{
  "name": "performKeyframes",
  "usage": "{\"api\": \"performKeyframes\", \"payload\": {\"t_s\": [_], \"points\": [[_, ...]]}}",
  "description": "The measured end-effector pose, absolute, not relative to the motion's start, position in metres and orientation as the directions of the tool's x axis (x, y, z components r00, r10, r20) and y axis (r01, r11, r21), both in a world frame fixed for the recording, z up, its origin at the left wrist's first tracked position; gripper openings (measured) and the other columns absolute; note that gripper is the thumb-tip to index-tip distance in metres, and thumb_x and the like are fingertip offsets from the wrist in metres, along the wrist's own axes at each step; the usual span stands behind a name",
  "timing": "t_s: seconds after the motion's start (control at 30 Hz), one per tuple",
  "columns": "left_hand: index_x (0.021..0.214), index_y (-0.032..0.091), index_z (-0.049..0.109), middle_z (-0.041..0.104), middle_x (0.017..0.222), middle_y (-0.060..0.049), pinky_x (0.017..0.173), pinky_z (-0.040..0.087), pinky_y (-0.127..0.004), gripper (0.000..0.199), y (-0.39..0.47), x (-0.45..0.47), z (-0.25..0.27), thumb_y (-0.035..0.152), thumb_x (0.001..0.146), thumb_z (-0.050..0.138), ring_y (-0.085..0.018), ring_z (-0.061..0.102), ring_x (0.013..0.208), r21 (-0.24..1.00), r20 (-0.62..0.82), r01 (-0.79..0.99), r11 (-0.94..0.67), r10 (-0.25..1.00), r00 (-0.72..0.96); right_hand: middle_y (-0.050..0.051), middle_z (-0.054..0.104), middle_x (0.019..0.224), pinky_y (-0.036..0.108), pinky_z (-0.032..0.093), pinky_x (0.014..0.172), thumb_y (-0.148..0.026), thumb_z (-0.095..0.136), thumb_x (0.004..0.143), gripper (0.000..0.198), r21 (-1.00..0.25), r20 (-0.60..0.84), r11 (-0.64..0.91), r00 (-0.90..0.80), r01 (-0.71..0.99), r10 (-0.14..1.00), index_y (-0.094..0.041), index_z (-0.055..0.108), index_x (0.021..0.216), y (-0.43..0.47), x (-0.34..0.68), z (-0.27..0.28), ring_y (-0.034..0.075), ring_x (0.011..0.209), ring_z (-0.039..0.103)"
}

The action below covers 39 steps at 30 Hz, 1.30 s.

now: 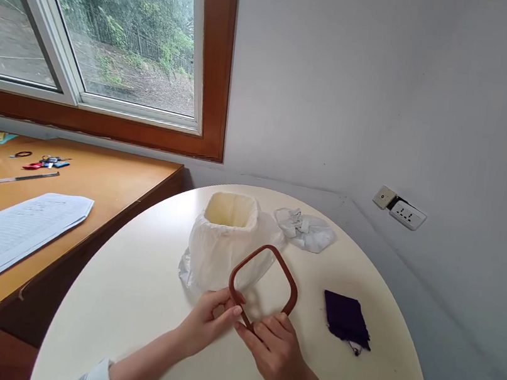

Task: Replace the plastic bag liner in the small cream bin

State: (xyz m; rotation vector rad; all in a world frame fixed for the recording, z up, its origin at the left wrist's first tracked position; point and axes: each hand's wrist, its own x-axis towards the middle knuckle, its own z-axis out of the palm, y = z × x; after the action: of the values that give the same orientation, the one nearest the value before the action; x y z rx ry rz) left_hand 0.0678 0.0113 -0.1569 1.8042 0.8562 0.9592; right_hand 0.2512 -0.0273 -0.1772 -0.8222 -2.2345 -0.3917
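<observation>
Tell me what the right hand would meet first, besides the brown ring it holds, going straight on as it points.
The right hand would probably meet the left hand first; the bag-covered bin lies beyond, though depth is unclear.

Light's daylight from the window (131, 19) upper left, outside view bright and hazy, room moderately lit, with a pale sheen on the far-left part of the round table (123, 297) and the wall (317, 85) greying off to the right. Shadows are soft on the tabletop, near-black under the edge of the desk (108, 174); purple cloth (346, 318) runs dark, fold detail mostly lost. Brown frame (293, 296) reads clean, no obvious motion blur, writing on the papers (12, 243) illegible, wide-angle stretch toward the edges, top-right corner darkened.
</observation>
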Motion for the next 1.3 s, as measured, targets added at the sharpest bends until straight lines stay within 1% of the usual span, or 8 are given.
{"api": "performKeyframes", "payload": {"t_s": [0.27,0.47,0.57,0.67,0.87,1.03,1.17,1.3], "points": [[0.076,0.014,0.051,0.046,0.06,0.002,0.053,0.033,-0.022,0.023,0.003,0.072,-0.146,0.034,0.087,0.046,-0.009,0.04,0.056,0.978,0.172,0.038,-0.206,0.892,0.417,0.0,0.069,0.09,0.03,0.034,0.073,-0.015,0.057,0.082,0.033,0.036,0.738,0.767,-0.534,0.64,0.411,-0.022,0.056,0.114,-0.025,0.25,-0.168,0.012,0.083,0.056],[0.084,0.016,0.049,0.044,0.061,0.003,0.053,0.035,-0.022,0.018,0.002,0.062,-0.142,0.03,0.09,0.039,-0.009,0.041,0.054,0.928,0.287,0.126,-0.349,0.89,0.354,0.007,0.059,0.108,0.038,0.035,0.087,-0.014,0.06,0.078,0.037,0.059,0.85,0.59,-0.35,0.805,0.393,-0.025,0.056,0.113,-0.023,0.265,-0.16,0.02,0.104,0.05],[0.086,0.017,0.05,0.045,0.061,0.002,0.055,0.037,-0.023,0.015,0.001,0.057,-0.14,0.026,0.09,0.038,-0.011,0.044,0.056,0.868,0.391,0.19,-0.459,0.867,0.307,0.01,0.049,0.117,0.046,0.037,0.09,-0.014,0.061,0.076,0.055,-0.034,0.891,0.521,-0.21,0.853,0.402,-0.026,0.043,0.127,-0.016,0.284,-0.155,0.027,0.115,0.042],[0.087,0.018,0.05,0.048,0.062,0.002,0.054,0.038,-0.022,0.013,0.002,0.054,-0.133,0.023,0.089,0.038,-0.011,0.046,0.056,0.825,0.473,0.202,-0.528,0.84,0.265,0.014,0.041,0.128,0.051,0.04,0.091,-0.014,0.052,0.081,0.067,-0.169,0.863,0.572,-0.159,0.803,0.479,-0.022,0.021,0.139,-0.007,0.294,-0.145,0.031,0.123,0.034],[0.08,0.017,0.052,0.045,0.053,0.004,0.049,0.035,-0.021,0.019,0.022,0.055,-0.073,0.029,0.089,0.04,-0.009,0.043,0.048,0.811,0.534,0.259,-0.524,0.845,0.038,0.014,0.049,0.119,0.042,0.047,0.088,-0.014,0.044,0.085,0.066,-0.233,0.852,0.685,-0.194,0.69,0.485,-0.021,0.011,0.142,0.023,0.272,-0.103,0.024,0.11,0.048],[0.069,0.016,0.055,0.037,0.048,0.005,0.044,0.028,-0.02,0.03,0.063,0.046,-0.018,0.037,0.086,0.045,-0.008,0.036,0.046,0.844,0.5,0.31,-0.438,0.851,-0.16,0.01,0.05,0.11,0.04,0.045,0.09,-0.026,0.047,0.087,0.062,-0.299,0.785,0.676,-0.229,0.673,0.575,-0.022,0.017,0.141,0.053,0.249,-0.051,0.021,0.104,0.049],[0.086,0.012,0.063,0.038,0.051,0.004,0.046,0.03,-0.021,0.033,0.093,0.032,-0.008,0.042,0.081,0.049,-0.009,0.037,0.048,0.893,0.409,0.265,-0.363,0.901,-0.144,0.008,0.052,0.104,0.039,0.045,0.087,-0.033,0.051,0.085,0.061,-0.29,0.699,0.648,-0.307,0.704,0.646,-0.024,0.023,0.14,0.073,0.241,-0.03,0.021,0.099,0.05],[0.11,0.012,0.058,0.04,0.057,0.004,0.051,0.033,-0.022,0.043,0.11,0.026,-0.015,0.041,0.079,0.051,-0.01,0.038,0.053,0.899,0.384,0.285,-0.333,0.912,-0.145,0.006,0.055,0.098,0.037,0.045,0.085,-0.03,0.052,0.085,0.048,-0.299,0.648,0.653,-0.354,0.696,0.674,-0.023,0.039,0.131,0.087,0.234,-0.027,0.019,0.094,0.051]]}}
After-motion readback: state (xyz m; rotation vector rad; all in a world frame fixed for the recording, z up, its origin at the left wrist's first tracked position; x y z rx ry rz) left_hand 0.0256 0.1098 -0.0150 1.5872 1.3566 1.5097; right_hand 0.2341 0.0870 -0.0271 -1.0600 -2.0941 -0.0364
